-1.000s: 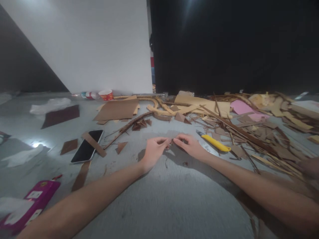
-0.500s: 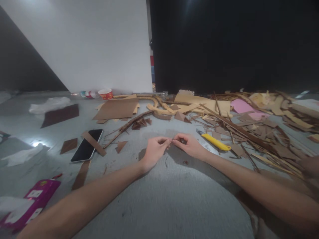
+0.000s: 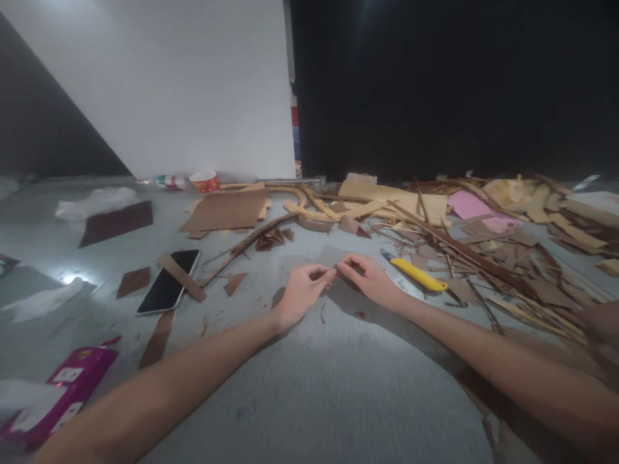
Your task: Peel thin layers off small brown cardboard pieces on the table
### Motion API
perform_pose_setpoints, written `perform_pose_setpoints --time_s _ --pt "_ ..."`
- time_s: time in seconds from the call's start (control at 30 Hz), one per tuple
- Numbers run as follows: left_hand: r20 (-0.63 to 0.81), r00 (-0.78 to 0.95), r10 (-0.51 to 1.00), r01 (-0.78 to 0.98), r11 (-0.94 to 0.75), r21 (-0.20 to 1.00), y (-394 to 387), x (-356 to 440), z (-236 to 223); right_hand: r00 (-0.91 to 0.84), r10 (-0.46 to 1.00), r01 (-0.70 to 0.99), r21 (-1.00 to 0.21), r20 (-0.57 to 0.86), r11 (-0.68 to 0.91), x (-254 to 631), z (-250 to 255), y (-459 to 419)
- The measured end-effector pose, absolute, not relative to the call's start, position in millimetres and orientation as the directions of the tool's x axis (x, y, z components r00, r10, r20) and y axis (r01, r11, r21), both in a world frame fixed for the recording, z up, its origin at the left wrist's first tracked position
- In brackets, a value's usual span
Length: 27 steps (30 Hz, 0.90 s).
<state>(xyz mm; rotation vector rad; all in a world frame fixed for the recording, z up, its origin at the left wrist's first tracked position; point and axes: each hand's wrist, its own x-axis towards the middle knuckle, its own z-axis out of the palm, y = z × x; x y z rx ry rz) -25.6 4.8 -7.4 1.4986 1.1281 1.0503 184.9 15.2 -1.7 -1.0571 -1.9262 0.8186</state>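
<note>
Over the middle of the grey table (image 3: 309, 393), my left hand (image 3: 307, 289) and my right hand (image 3: 366, 278) meet almost fingertip to fingertip. Both are closed in a pinch, thumb against fingers. Something small and dark shows between the fingertips, too little to name. Just right of my right hand lies a yellow utility knife (image 3: 418, 274), its blade end towards the upper left. A brown triangular scrap (image 3: 235, 283) rests to the left of my left hand. Beyond the hands sits a small heap of folded brown triangles (image 3: 273, 240).
On the left are a phone (image 3: 169, 283) with a brown strip (image 3: 182, 278) across it and a purple power strip (image 3: 80, 380). A brown sheet (image 3: 226, 211), a paper cup (image 3: 205, 182) and a twisted paper branch (image 3: 251, 240) lie further back. Brown scraps (image 3: 483, 258) cover the right side.
My right hand's fingers have shifted slightly up and apart from the left fingertips, then stay close to them. My left hand keeps nearly the same place and pinch.
</note>
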Motion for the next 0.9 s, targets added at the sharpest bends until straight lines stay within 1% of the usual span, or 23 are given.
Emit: perform_pose_setpoints --time_s 0.13,0.23,0.5,0.73,0.9 --pt "0.112 0.143 0.983 0.148 -0.133 0.98 5.4 -26.6 -6.5 -0.341 0.889 0.37 -0.826 0.306 0.426 184.1 -3.2 13.5" --pt "0.122 0.147 0.982 0.146 -0.144 0.979 5.3 -27.2 -7.2 -0.358 0.886 0.397 -0.811 0.295 0.43 182.5 -3.4 12.5" --pt "0.134 0.171 0.976 0.141 -0.159 0.977 2.0 -26.3 -7.1 -0.321 0.898 0.418 -0.806 0.301 0.419 180.9 -3.2 11.2" --pt "0.117 0.135 0.984 0.161 -0.138 0.977 2.9 -25.5 -7.2 -0.307 0.919 0.391 -0.847 0.248 0.36 181.1 -1.6 11.5" --pt "0.116 0.121 0.986 0.145 -0.133 0.98 3.0 -25.4 -7.5 -0.313 0.92 0.378 -0.857 0.236 0.349 182.3 -2.2 12.2"
